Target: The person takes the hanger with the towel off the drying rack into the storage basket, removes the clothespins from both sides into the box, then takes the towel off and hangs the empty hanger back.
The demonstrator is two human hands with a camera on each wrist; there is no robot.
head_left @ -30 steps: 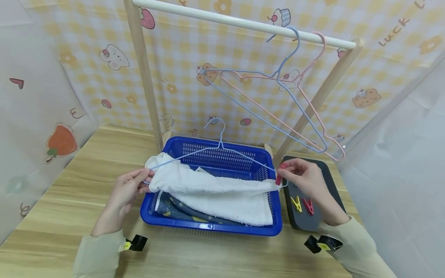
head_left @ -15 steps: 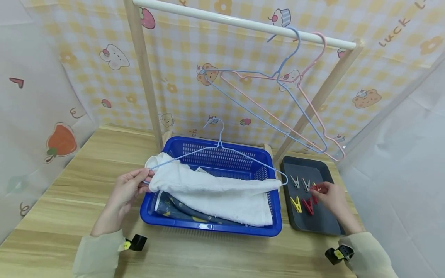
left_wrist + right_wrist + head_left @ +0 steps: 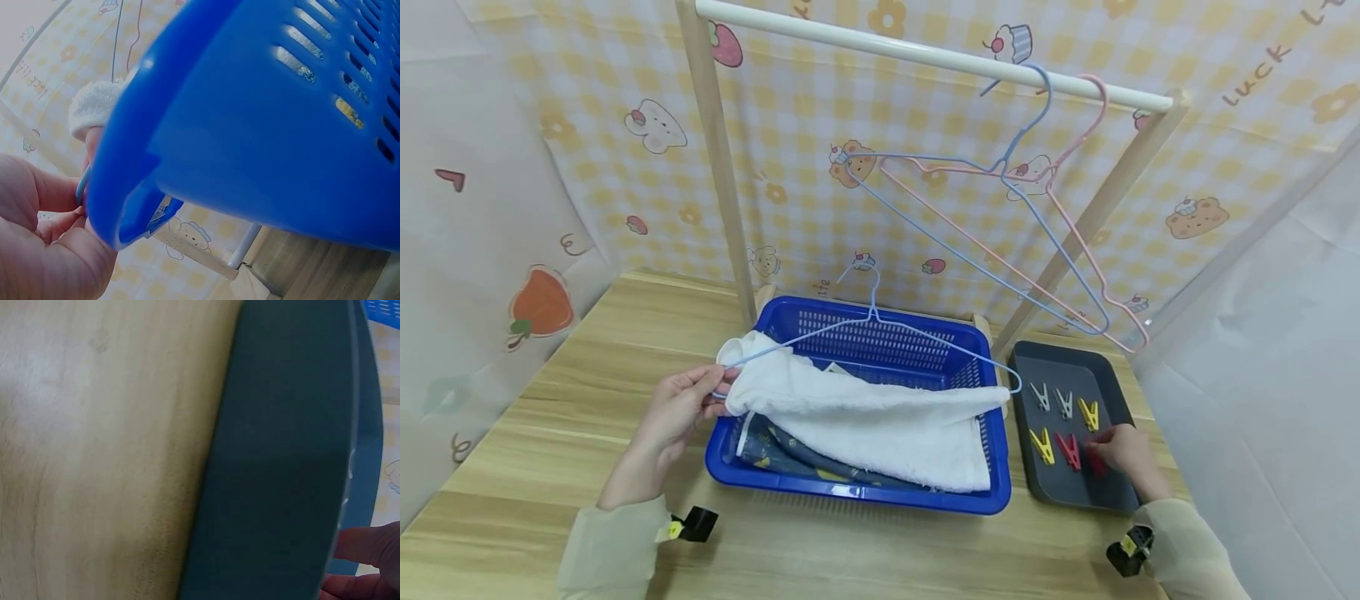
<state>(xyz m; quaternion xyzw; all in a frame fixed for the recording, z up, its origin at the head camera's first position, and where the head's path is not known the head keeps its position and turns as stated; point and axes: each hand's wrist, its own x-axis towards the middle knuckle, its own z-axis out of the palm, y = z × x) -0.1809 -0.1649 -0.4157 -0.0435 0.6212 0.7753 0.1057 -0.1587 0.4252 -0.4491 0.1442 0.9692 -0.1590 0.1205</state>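
My left hand (image 3: 673,412) pinches the left end of a light blue clothes hanger (image 3: 875,314), which lies over the blue basket (image 3: 850,502) with its hook upward. A white towel (image 3: 880,437) is draped along the hanger's lower bar. In the left wrist view, thumb and fingers meet on the hanger wire (image 3: 82,185) beside the towel's edge (image 3: 97,107). My right hand (image 3: 1127,457) is down in the dark grey tray (image 3: 1060,367), its fingertips pinching a red clothespin (image 3: 1097,465) that they partly hide. The tray's wall blocks most of the right wrist view.
Several clothespins lie in the tray, among them a second red clothespin (image 3: 1069,451) and a yellow one (image 3: 1088,414). A dark patterned cloth (image 3: 782,454) is in the basket under the towel. Behind stands a rack with a white rail (image 3: 925,57), where a blue and a pink hanger (image 3: 1101,267) hang.
My right hand has left the hanger's right end with the red clothespin and come down to the tray at the right, then lower in it. The left hand keeps its hold.
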